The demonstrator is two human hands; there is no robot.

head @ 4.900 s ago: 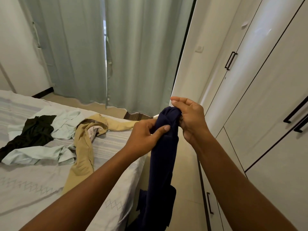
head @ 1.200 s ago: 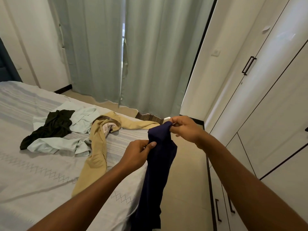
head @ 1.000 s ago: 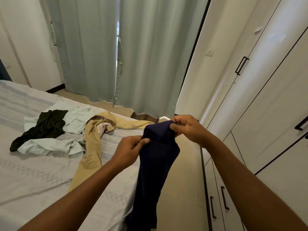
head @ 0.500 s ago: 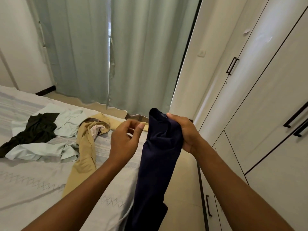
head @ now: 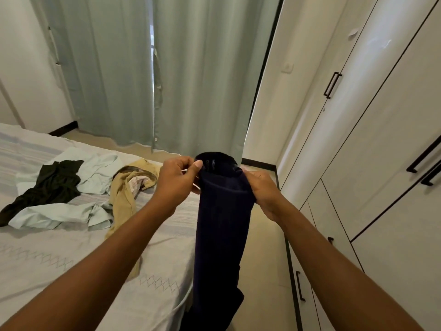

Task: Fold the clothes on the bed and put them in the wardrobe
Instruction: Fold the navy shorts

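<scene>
At about 8 o'clock in the view lies the bed [head: 47, 271], covered by a pale sheet with a stitched diamond pattern. On it, near 9 o'clock, a black garment [head: 52, 185] lies crumpled on top of a pale green shirt [head: 57, 215], which spreads out beneath and around it. Just beside the shirt, toward 3 o'clock from it, tan trousers [head: 124, 199] lie bunched, one leg running down toward the bed's near edge.

At the centre, the left hand [head: 176, 182] pinches the upper left edge of a navy garment [head: 222, 223] between thumb and curled fingers. The garment is held up in the air over the bed's right edge and hangs straight down toward 6 o'clock, its lower end out of view. The right hand [head: 262, 189] grips the garment's upper right edge, its fingers curled behind the cloth.

Grey-green curtains [head: 202, 80] hang at 12 o'clock, reaching the beige floor [head: 265, 247]. From 1 to 4 o'clock stands the white wardrobe [head: 381, 139], its doors closed, with a black handle [head: 332, 85] on the far door.
</scene>
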